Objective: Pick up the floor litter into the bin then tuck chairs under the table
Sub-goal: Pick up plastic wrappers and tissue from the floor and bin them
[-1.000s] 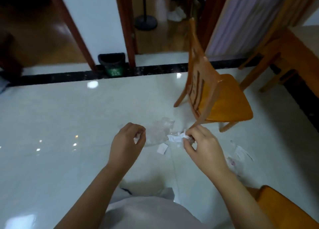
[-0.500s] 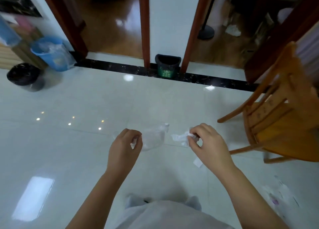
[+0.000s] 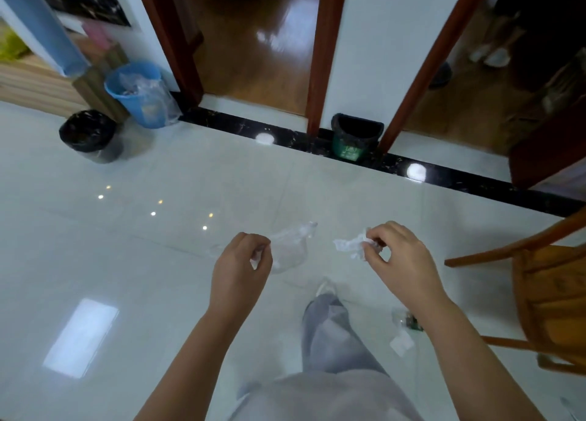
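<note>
My left hand [image 3: 242,270] grips a clear crumpled plastic wrapper [image 3: 290,246] together with a small white scrap. My right hand [image 3: 401,259] pinches a crumpled white paper [image 3: 350,246]. Both are held up in front of me above the white tiled floor. More litter lies on the floor by my right forearm: a white paper scrap [image 3: 402,344] and a small clear wrapper with a green bit [image 3: 407,319]. Ahead stand a blue bin [image 3: 139,94] with a plastic liner, a black-lined bin [image 3: 90,135] and a small dark green bin [image 3: 355,138]. A wooden chair [image 3: 545,294] stands at the right.
A black marble strip [image 3: 459,179] borders the tiles in front of red-brown door frames [image 3: 323,56]. Wooden floor lies beyond the doorways. A blue cylinder and wooden furniture stand at the far left. My grey trouser leg [image 3: 329,335] steps forward below my hands.
I have risen and turned left; the chair has slid to the right edge and the blue and black bins have come into view. Both hands keep hold of their litter.
</note>
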Demonstrator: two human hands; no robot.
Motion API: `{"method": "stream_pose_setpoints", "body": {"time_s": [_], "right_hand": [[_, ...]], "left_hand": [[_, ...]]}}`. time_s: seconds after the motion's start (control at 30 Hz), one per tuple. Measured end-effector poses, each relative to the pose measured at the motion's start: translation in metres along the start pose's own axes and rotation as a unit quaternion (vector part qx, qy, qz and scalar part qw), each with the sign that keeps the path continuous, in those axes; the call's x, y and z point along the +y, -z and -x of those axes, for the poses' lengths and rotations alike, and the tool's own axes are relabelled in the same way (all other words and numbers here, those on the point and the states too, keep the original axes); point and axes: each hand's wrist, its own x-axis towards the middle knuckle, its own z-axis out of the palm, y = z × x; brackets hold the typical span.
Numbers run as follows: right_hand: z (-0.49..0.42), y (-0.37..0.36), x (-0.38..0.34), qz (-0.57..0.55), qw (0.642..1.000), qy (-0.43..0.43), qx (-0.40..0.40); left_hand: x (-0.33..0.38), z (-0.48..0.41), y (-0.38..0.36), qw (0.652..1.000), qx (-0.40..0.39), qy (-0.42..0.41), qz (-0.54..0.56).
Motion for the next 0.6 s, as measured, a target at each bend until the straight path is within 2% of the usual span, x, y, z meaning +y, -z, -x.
{"method": "stream_pose_setpoints", "body": {"time_s": [0.33,0.6], "right_hand": [[-0.187,0.032,0.102,-0.017,1.0,0.013,0.003],[-0.298,0.027,0.154,-0.035,0.999,-0.03,0.018]], "left_hand": [[0.065,-0.183,-0.068,0.999,0.02,-0.005,-0.029],[0.087,-0.309,-0.12,0.999,-0.024,-0.01,-0.043]]}}
